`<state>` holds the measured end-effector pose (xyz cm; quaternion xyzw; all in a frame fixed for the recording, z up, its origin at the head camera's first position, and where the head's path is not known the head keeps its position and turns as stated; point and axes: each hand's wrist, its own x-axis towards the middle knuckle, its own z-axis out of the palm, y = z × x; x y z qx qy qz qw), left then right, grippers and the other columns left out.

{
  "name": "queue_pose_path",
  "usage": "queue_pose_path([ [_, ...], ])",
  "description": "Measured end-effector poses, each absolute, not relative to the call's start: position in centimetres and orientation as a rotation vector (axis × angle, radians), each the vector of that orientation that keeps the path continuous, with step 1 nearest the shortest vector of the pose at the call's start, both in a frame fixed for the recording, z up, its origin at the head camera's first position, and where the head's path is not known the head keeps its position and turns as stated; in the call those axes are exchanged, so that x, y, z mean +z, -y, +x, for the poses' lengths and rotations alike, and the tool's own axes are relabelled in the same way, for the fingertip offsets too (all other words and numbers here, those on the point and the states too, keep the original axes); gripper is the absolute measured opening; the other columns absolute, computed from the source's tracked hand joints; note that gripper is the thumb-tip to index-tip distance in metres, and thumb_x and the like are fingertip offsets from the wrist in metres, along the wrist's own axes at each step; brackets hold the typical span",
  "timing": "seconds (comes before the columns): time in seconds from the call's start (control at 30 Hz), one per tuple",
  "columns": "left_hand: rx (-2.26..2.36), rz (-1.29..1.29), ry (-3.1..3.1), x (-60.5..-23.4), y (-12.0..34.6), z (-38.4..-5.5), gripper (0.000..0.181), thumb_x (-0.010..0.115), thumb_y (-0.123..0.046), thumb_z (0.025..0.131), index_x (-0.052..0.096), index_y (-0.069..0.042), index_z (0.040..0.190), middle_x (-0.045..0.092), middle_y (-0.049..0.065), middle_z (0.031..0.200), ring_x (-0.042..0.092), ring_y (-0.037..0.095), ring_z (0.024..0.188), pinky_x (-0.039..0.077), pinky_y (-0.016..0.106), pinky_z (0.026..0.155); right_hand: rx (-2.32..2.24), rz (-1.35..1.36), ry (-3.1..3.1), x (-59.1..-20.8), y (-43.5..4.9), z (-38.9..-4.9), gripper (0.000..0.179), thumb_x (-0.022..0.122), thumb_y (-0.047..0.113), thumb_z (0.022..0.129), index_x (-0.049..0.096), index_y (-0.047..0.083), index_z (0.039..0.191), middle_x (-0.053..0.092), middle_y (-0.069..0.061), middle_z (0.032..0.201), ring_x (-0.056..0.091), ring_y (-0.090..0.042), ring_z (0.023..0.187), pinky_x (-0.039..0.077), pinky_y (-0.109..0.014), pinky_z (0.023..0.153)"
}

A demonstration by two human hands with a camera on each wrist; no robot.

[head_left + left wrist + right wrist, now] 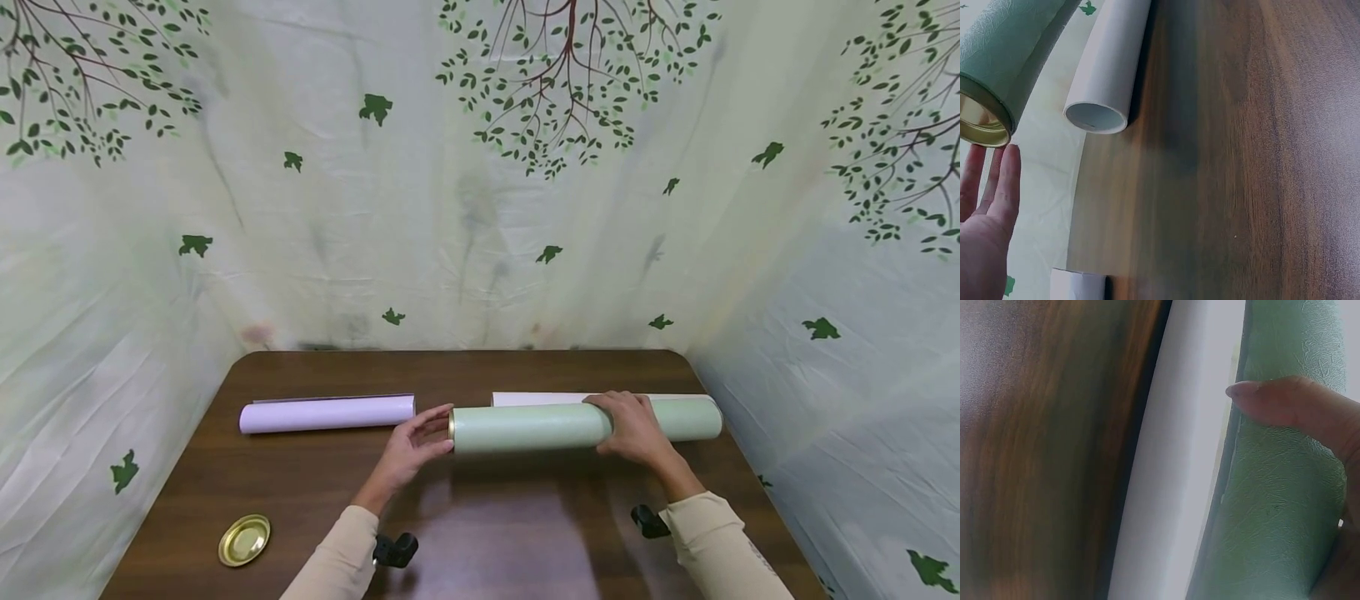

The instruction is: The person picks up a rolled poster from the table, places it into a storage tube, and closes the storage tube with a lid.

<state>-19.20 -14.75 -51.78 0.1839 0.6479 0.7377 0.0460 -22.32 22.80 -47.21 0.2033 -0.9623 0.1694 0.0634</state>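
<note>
Sleeve (723,546) foremost — right fingers (618,404) grip open-ended green tube (532,429), lid (244,540) apart.

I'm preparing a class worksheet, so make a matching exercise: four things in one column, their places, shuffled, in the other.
1. Green tube
2. Lavender roll
3. Gold lid
4. White roll

A. Behind the green tube, partly hidden
B. Gripped by the right hand
C. Table's near left
D. Table's far left

Pairs: 1-B, 2-D, 3-C, 4-A

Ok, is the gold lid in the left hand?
No, the gold lid lies on the wood-grain table, and the left hand touches the green tube.
</note>
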Motion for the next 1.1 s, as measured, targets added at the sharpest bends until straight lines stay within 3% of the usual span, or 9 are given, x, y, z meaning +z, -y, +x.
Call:
queue_pose_path([
  [0.57,2.245,0.657,-2.003,-51.74,15.19,-19.33,0.061,0.070,0.012,0.079,0.043,0.017,0.133,0.042,0.035,0.136,0.054,0.009,0.117,0.049,0.029,0.091,0.499,0.630,2.895,-47.28,-22.47,-22.25,0.073,0.095,0.017,0.050,0.067,0.013,0.117,0.068,-0.009,0.113,0.058,-0.033,0.106,0.034,-0.056,0.088],
  [0.97,2.202,0.510,-2.146,-51.34,14.87,-18.98,0.059,0.073,0.010,0.076,0.051,0.011,0.131,0.052,0.029,0.130,0.057,0.021,0.115,0.053,0.029,0.084,0.523,0.632,2.854,-47.32,-22.44,-22.09,0.073,0.095,0.020,0.048,0.068,0.012,0.116,0.069,-0.009,0.111,0.059,-0.033,0.103,0.034,-0.056,0.088],
  [1.1,2.197,0.453,-2.191,-51.24,14.93,-18.79,0.059,0.076,0.009,0.074,0.054,0.008,0.129,0.057,0.026,0.125,0.059,0.020,0.110,0.054,0.028,0.081,0.546,0.634,2.847,-47.39,-22.22,-22.15,0.074,0.096,0.020,0.048,0.069,0.012,0.116,0.069,-0.009,0.111,0.059,-0.032,0.106,0.034,-0.055,0.090],
])
